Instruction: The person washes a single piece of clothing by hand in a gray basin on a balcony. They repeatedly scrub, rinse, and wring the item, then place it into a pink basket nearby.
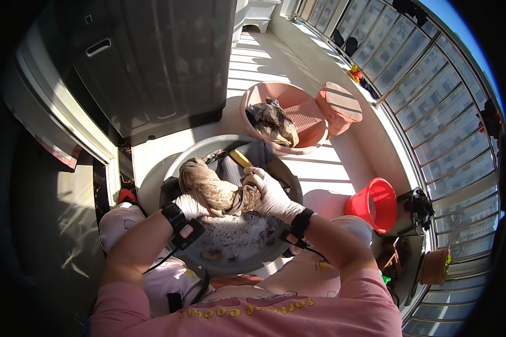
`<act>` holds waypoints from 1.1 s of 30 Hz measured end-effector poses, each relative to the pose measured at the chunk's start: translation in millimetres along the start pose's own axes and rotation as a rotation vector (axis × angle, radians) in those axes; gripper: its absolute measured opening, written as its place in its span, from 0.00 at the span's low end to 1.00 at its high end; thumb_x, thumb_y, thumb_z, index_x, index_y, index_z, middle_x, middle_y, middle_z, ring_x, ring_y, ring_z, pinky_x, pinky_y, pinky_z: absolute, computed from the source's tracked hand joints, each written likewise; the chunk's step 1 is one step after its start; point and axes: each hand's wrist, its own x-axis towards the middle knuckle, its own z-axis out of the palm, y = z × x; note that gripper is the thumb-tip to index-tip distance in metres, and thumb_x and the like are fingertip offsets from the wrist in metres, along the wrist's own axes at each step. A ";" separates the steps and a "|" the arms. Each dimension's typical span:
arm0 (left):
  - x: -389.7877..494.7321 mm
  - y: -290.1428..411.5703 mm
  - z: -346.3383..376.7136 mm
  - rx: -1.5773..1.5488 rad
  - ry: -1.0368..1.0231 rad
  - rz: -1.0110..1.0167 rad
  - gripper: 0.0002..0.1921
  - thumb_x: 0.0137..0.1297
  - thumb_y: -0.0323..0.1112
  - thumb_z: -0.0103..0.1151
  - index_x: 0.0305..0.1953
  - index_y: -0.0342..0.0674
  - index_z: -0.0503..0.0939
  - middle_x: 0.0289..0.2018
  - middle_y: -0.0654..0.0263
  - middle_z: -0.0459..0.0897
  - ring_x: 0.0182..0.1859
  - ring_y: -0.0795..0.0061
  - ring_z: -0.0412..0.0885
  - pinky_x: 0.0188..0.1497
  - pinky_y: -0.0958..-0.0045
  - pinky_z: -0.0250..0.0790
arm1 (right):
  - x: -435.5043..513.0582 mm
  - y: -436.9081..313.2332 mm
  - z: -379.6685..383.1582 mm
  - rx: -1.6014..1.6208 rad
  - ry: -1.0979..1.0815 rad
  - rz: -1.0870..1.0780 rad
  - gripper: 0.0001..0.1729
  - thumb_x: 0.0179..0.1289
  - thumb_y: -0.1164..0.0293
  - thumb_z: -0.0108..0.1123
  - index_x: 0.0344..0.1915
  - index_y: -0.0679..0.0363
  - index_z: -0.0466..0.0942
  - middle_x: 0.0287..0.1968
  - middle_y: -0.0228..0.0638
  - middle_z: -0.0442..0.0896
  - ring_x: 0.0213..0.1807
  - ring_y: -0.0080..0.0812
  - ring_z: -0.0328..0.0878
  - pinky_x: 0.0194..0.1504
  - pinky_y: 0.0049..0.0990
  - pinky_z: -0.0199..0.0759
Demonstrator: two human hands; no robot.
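A large grey basin (pixel 236 267) stands before me, between my knees, with foamy, dirty water (pixel 240 236) in its near part. My left hand (pixel 192 204), in a white glove, grips the left end of a wet, twisted beige patterned cloth (pixel 213 187). Its other end is bunched in my right hand (pixel 274 196), gloved too. The cloth is over the basin, above the suds. Just beyond my right fingertips is a yellow bar (pixel 240 159), possibly soap; whether the fingers touch it is unclear. Under it shows a grey ribbed surface (pixel 232 169). Dark fabric partly lines the basin.
A pink basin (pixel 253 90) with a built-in washboard (pixel 305 113) holds a wet patterned cloth (pixel 276 122). Beside it is a pink covered stool (pixel 339 107). A red bucket (pixel 370 206) stands at right, below a railed window (pixel 450 122). A dark grey appliance (pixel 152 63) rises at left.
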 end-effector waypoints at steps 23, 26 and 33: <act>12.5 -6.4 -8.1 0.228 0.131 0.097 0.21 0.68 0.45 0.43 0.55 0.38 0.67 0.53 0.58 0.73 0.54 0.61 0.72 0.54 0.54 0.66 | 41.4 17.9 7.4 0.592 -0.539 0.713 0.44 0.34 0.78 0.75 0.55 0.69 0.62 0.39 0.37 0.78 0.40 0.27 0.76 0.38 0.25 0.74; 19.4 -9.9 -15.2 0.273 0.133 0.122 0.21 0.69 0.44 0.42 0.56 0.38 0.67 0.53 0.58 0.73 0.54 0.61 0.71 0.55 0.53 0.66 | 34.2 14.9 -1.9 0.812 -0.427 0.724 0.44 0.42 0.77 0.75 0.58 0.66 0.59 0.47 0.37 0.74 0.45 0.28 0.75 0.41 0.24 0.74; 4.1 13.4 -11.6 -0.609 0.036 -0.174 0.20 0.71 0.45 0.38 0.56 0.38 0.67 0.48 0.57 0.76 0.46 0.61 0.76 0.42 0.56 0.70 | 14.9 -8.8 -13.5 0.786 -0.082 0.229 0.63 0.37 0.77 0.78 0.69 0.55 0.44 0.62 0.41 0.61 0.62 0.33 0.63 0.57 0.33 0.69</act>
